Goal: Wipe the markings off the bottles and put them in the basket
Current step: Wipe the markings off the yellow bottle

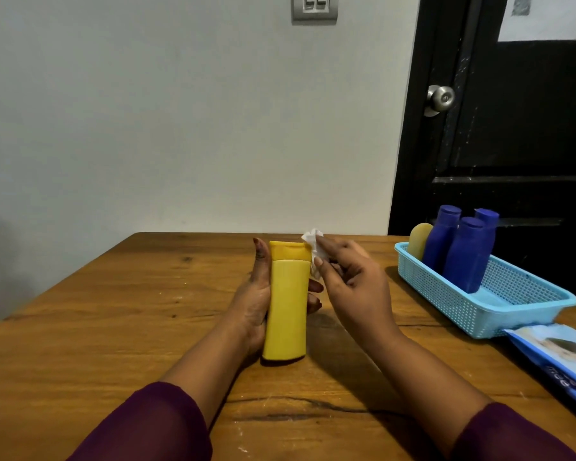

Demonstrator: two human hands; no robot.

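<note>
Three blue bottles (463, 257) crowd the basket (446, 301); left hand (255, 304) grips yellow bottle (288, 304), right hand (356, 287) pinches tissue (313, 239)

Your left hand (256, 301) is gripping the yellow bottle (288, 304) at frame center, while your right hand (353, 287) is pinching a white wipe (315, 247) beside its cap. Three blue bottles (459, 251) are standing in the basket (512, 314) at right.
</note>
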